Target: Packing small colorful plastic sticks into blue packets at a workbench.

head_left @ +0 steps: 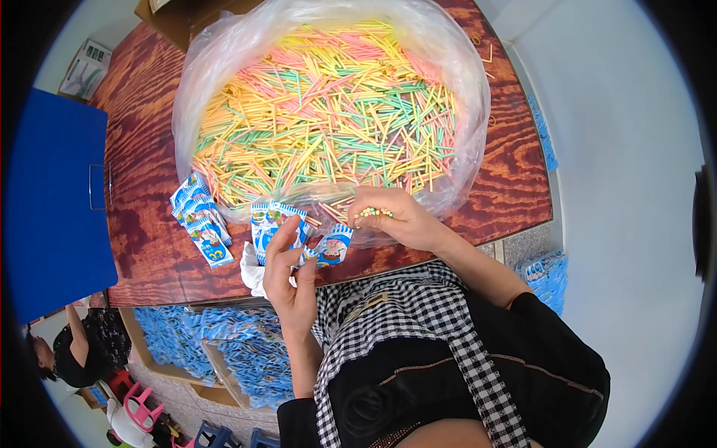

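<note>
My left hand (290, 280) is closed near the table's front edge. Between its fingertips it pinches the end of a small blue-and-white packet (334, 246). Just right of the packet, my right hand (396, 216) is wrapped round a bundle of thin pastel sticks (373, 213), whose cut ends show in yellow, green and pink. Beyond both hands a big clear plastic bag (470, 112) lies spread open, full of loose sticks (328, 119) in the same colours. More flat packets (265, 224) lie partly behind my left hand. Farther left is an overlapping row of packets (202, 220).
Crumpled white material (252, 272) lies beside my left hand. The reddish wood-grain table (515, 164) carries a few rubber bands. A blue panel (56, 201) stands left; boxes of blue packets (246, 358) sit below the edge. Another person (86, 343) is at lower left, near stools.
</note>
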The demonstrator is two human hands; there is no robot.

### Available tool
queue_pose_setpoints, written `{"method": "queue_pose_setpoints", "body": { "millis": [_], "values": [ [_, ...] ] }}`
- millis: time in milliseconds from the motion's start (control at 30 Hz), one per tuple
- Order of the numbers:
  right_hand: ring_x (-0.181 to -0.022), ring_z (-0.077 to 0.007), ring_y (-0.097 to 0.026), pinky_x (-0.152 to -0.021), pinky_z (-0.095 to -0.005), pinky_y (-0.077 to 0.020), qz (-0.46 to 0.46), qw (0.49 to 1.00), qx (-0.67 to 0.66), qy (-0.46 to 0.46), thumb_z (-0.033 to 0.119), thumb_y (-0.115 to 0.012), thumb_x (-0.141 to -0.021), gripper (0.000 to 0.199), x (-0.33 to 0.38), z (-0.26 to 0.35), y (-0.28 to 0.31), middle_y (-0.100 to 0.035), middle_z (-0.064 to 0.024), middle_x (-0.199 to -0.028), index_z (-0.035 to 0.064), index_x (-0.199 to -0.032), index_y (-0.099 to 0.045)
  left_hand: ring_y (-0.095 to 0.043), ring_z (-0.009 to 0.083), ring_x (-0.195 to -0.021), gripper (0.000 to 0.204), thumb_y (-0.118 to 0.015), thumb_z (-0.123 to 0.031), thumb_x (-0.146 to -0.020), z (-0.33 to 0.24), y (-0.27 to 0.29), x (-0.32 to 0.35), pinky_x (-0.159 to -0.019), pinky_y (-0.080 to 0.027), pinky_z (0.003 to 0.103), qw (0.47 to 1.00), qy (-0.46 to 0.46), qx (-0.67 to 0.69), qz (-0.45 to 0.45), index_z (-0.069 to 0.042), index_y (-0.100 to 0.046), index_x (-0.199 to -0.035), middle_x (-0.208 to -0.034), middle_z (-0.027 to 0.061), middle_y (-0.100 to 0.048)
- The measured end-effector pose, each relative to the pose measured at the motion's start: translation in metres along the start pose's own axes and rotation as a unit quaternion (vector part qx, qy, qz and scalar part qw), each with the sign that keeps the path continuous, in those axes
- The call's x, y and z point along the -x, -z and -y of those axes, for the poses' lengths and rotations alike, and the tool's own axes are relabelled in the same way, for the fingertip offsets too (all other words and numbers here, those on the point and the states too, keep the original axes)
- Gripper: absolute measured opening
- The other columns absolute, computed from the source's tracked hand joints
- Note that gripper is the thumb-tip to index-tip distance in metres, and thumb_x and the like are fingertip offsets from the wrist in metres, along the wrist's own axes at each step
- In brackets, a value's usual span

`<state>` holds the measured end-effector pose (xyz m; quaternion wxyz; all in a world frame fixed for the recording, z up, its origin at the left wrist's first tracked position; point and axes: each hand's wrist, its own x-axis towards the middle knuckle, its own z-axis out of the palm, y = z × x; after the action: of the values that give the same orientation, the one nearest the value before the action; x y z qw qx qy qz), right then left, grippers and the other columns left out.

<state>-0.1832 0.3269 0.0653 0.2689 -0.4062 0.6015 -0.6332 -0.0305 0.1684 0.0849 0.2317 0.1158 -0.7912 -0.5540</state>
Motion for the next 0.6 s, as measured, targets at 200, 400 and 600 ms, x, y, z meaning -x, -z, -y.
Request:
{"method": "queue_pose_setpoints", "body": {
  "millis": [200, 400, 600],
  "values": [
    [-0.085, -0.0192, -0.058, -0.08, -0.031, -0.0424, -0.002, 1.0, 0.0, -0.003, 0.008, -0.058, -0.089, 0.008, 0.0005, 0.0025, -0.0017, -0.062, -0.0066, -0.088, 0.0011, -0.091, -0.061, -0.05, 0.0335, -0.122, 0.014, -0.056, 0.007, -0.08, -0.0019, -0.0003, 0.0006, -0.101, -0.04, 0.042, 1.0, 0.001, 0.001, -0.001, 0.001, -0.055, -0.093, -0.128, 0.0216, -0.053],
    [-0.085, -0.0195, -0.057, -0.079, -0.0309, -0.0425, 0.002, 1.0, -0.001, -0.01, 0.008, -0.058, -0.089, 0.008, 0.0024, 0.0031, -0.0018, -0.061, -0.0071, -0.089, 0.0005, -0.092, -0.06, -0.051, 0.0317, -0.121, 0.013, -0.057, 0.007, -0.081, -0.001, -0.002, 0.002, -0.1, -0.041, 0.041, 1.0, 0.002, -0.001, -0.005, 0.001, -0.055, -0.092, -0.127, 0.0207, -0.055],
    [-0.085, -0.0194, -0.056, -0.079, -0.0304, -0.0423, 0.003, 1.0, 0.0, -0.005, 0.008, -0.058, -0.089, 0.009, 0.0041, 0.0032, -0.002, -0.061, -0.0074, -0.089, 0.0003, -0.093, -0.06, -0.051, 0.0312, -0.121, 0.011, -0.057, 0.006, -0.081, -0.0009, -0.0031, 0.0027, -0.099, -0.041, 0.041, 1.0, 0.008, 0.007, -0.01, 0.002, -0.055, -0.09, -0.127, 0.0206, -0.054]
  ]
}}
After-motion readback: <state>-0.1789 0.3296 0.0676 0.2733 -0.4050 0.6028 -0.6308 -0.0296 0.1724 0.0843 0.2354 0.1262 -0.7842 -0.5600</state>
